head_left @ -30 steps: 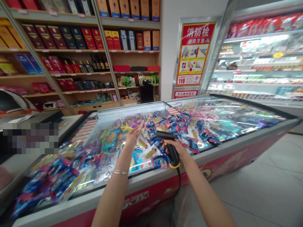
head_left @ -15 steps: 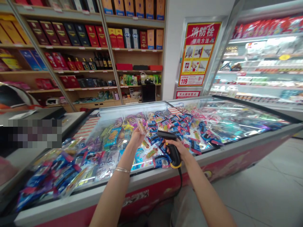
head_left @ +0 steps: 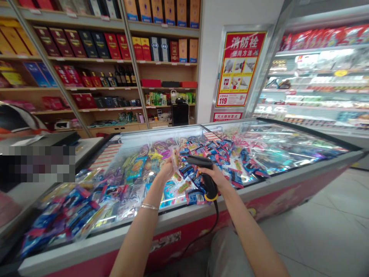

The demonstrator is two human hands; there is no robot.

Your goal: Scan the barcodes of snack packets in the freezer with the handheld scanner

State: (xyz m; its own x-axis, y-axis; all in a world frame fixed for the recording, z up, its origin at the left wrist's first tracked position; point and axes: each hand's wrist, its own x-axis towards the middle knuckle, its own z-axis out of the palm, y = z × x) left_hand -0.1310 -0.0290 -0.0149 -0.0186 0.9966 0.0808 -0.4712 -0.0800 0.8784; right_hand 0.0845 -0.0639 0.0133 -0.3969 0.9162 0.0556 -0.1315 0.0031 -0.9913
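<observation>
My left hand (head_left: 166, 170) grips a small clear snack packet (head_left: 175, 157), held up on edge over the glass-topped freezer (head_left: 138, 130). Wrapped round the handle of a black barcode scanner (head_left: 211, 184) is my right hand (head_left: 213, 175). The scanner's head points left at the packet, a small gap apart, and its cable hangs down over the freezer's front. Below both hands, blue-and-pink snack packets (head_left: 196, 196) and clear packets with yellowish contents (head_left: 184, 187) lie spread on the glass.
Another heap of blue packets (head_left: 76, 209) lies at the freezer's left end, beside a dark counter (head_left: 54, 140). Shelves of boxed goods (head_left: 99, 44) stand behind. A red poster (head_left: 240, 69) hangs on the wall, and a lit refrigerated display (head_left: 319, 82) stands at right.
The scanner has moved slightly left, closer to the packet. My left hand has turned the packet more upright and shifted it a little.
</observation>
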